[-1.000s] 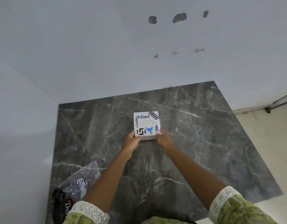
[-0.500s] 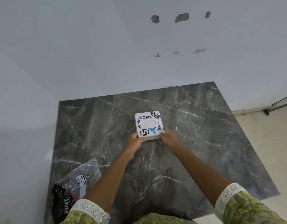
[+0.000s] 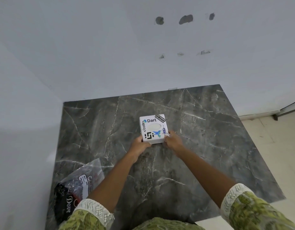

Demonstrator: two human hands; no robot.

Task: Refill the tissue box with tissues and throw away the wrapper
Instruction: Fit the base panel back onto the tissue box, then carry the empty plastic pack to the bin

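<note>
While both hands grip the tissue box (image 3: 153, 128) mid-surface, I note left hand (image 3: 140, 146) and right hand (image 3: 174, 141) fingers clamped on its near corners. Risk, as I judge it: uneven squeeze could crush the cardboard. Wrapper (image 3: 77, 186) lies near the surface's (image 3: 218, 130) left edge and could slide off.

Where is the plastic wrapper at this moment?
In the head view, the wrapper lies at the marble table's near-left corner, beside the left forearm, apart from the tissue box.
</note>
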